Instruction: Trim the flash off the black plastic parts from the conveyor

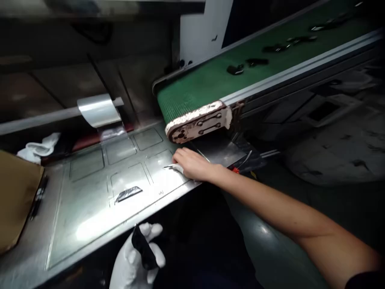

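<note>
My left hand, in a white glove, is closed on a dark flat part below the front edge of the metal table. My bare right hand rests at the table's right side with its fingers curled. A small white item with a thin dark tip shows at those fingers; what it is I cannot make out. Between the hands, on the table sheet marked with rectangular outlines, lies a dark, shiny flat piece.
A green conveyor belt with several dark parts slopes up to the right. At the left are a cardboard box, a black pen and a white glove. A roll of clear film hangs behind the table.
</note>
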Tool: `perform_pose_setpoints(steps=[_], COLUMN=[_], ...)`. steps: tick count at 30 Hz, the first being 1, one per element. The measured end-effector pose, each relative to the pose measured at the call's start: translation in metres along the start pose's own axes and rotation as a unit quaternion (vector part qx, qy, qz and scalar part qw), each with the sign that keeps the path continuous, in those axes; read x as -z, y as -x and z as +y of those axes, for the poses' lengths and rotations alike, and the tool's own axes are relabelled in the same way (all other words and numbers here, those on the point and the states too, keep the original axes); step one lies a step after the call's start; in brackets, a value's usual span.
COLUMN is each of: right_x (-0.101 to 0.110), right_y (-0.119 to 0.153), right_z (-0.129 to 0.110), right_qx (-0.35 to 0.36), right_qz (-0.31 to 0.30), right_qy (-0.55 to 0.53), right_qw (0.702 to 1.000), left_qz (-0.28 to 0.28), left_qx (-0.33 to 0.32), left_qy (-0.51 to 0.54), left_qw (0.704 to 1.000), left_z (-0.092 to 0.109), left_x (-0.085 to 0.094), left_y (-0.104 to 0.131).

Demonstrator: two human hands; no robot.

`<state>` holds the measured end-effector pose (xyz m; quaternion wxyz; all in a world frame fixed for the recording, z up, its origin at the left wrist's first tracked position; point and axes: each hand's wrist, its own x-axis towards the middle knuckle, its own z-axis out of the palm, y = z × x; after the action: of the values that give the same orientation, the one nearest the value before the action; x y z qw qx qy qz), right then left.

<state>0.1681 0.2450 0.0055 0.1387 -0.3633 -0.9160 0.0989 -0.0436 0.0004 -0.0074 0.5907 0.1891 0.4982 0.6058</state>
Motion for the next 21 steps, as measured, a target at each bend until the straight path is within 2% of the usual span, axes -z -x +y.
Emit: perform_pose_setpoints(steps=[3, 6, 9, 11, 14, 17, 21], right_x=[0.002, 0.007, 0.016, 0.02, 0.021, 0.02, 0.022], right_y=[0.004, 0.017, 0.032, 0.037, 0.037, 0.032, 0.026], right_z=[-0.007, -0.033, -0.071, -0.094, -0.113, -0.118, -0.12], right_qx=[0.017, 0.035, 0.126, 0.164, 0.156, 0.137, 0.133], right_qz=[-0.031, -0.046, -0.132, -0.199, -0.248, -0.283, -0.317], right_qy=[-0.024, -0.128, -0.292, -0.347, -0.352, -0.342, -0.279], right_qw=[0.999, 0.99, 0.939, 0.902, 0.889, 0.886, 0.896], left_qz=[-0.004, -0.01, -0.02, -0.033, -0.054, -0.06, -0.063], left_qx=[-0.03, -0.047, -0.048, -0.046, -0.047, -0.037, 0.027], left_qy=[0.04, 0.09, 0.121, 0.126, 0.125, 0.123, 0.083], left_qw=[0.999, 0.995, 0.991, 0.99, 0.99, 0.99, 0.994], left_z=[-0.001, -0.001, -0.001, -0.002, -0.003, -0.002, 0.0], left_x=[-0.003, -0.003, -0.005, -0.005, -0.004, -0.002, -0.001], left_y=[0.004, 0.006, 0.005, 0.005, 0.007, 0.01, 0.014])
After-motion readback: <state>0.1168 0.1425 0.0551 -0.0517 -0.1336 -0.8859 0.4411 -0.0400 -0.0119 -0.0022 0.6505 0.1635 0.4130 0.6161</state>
